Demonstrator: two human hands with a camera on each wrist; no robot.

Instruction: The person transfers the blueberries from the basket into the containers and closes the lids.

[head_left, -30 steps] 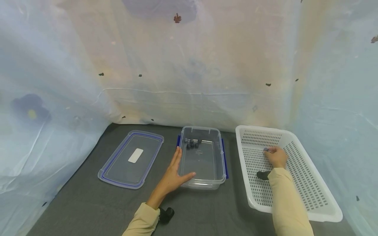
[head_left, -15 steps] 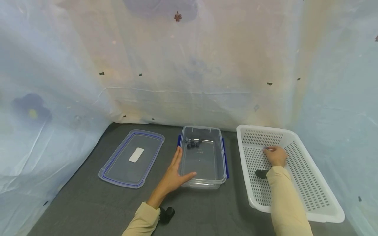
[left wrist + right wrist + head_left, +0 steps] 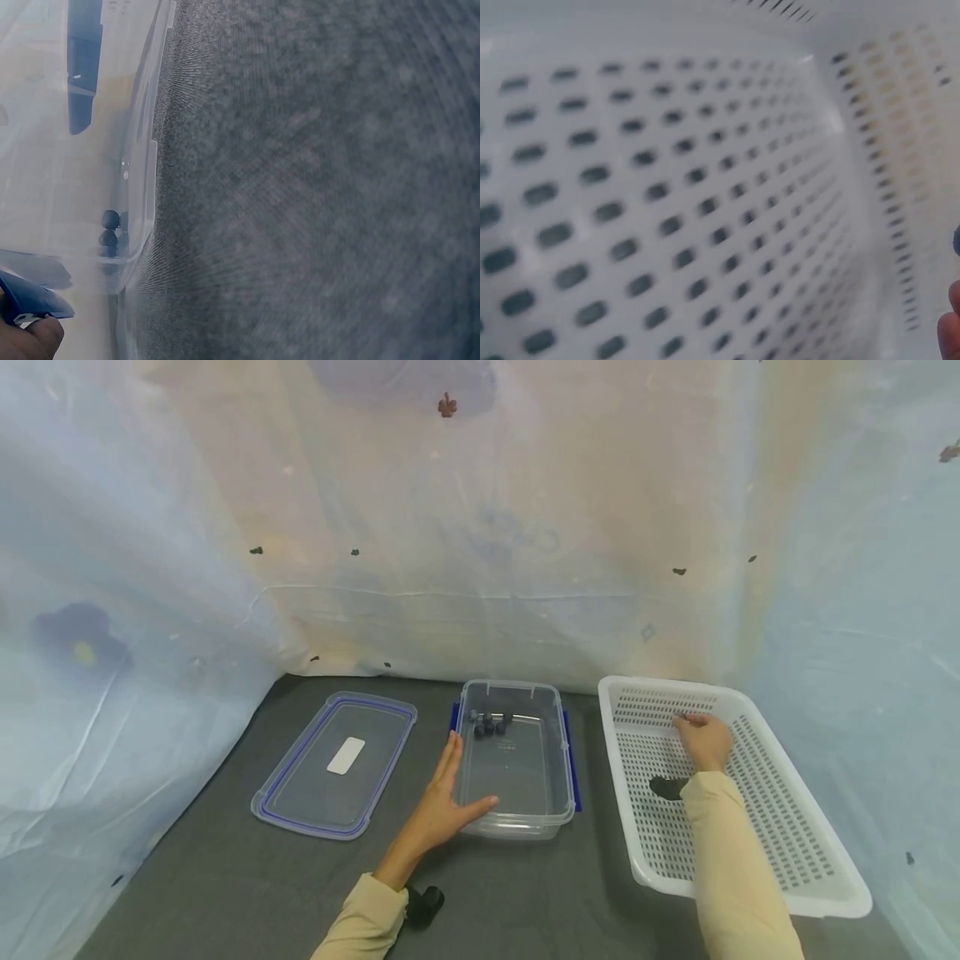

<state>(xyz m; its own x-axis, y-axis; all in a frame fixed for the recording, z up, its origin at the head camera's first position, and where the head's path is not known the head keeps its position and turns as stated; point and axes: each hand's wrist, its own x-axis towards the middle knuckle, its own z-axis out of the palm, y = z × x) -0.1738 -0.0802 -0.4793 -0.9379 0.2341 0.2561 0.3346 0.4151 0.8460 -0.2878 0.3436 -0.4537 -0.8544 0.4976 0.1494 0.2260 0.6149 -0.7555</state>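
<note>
My right hand (image 3: 706, 744) is over the white perforated basket (image 3: 630, 853), thumb and fingers pinched together. At its fingertips, a small dark blue round berry, seemingly a blueberry (image 3: 957, 240), shows at the edge of the right wrist view; in the head view it is mostly hidden. Several similar blueberries (image 3: 489, 727) lie at the far left of the clear plastic container (image 3: 517, 820). Straight-fingered, my left hand (image 3: 438, 810) rests along that container's near left side, thumb spread at the front corner. In the left wrist view, fingertips (image 3: 46, 336) touch a blue clip (image 3: 34, 298).
A clear lid (image 3: 300, 785) with a blue seal and a white label lies flat to the left of the container. Grey cloth (image 3: 517, 902) covers the table. A pale patterned sheet (image 3: 480, 527) hangs behind and at both sides.
My right hand has moved slightly away from me and up with the blueberry, toward the basket's far wall. The left hand and the container stay where they were.
</note>
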